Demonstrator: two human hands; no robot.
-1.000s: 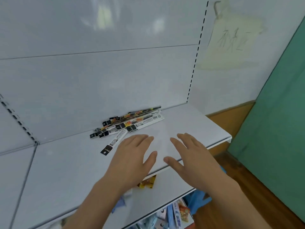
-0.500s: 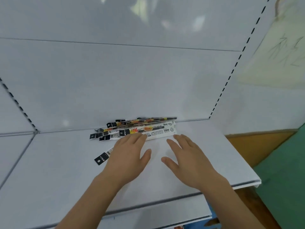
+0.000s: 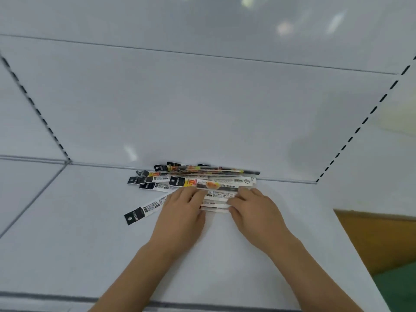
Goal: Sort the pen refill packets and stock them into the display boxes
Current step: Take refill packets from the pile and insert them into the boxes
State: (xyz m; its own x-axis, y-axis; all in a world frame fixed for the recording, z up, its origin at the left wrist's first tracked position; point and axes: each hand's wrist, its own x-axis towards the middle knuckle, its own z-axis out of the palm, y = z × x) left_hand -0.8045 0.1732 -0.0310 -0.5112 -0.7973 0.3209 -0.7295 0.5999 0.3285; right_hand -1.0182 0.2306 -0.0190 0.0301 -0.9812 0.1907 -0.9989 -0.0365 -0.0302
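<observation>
A loose pile of several long pen refill packets (image 3: 216, 184), white with black header tabs, lies on the white shelf (image 3: 67, 244) against the back panel. One packet (image 3: 144, 210) sticks out diagonally to the left. My left hand (image 3: 182, 215) and my right hand (image 3: 256, 212) sit side by side on the near packets, their fingers curled over them and thumbs at the near edge, pinching a small bunch between them. No display box is in view.
A white back panel (image 3: 202, 109) rises just behind the pile. Slotted uprights (image 3: 36, 109) (image 3: 360, 129) mark the bay's left and right ends. The shelf's right edge (image 3: 351, 255) drops to a brown and green floor.
Both hands have moved forward from the bare shelf onto the pile, and their fingers have curled onto the near packets. The view has moved closer and to the left.
</observation>
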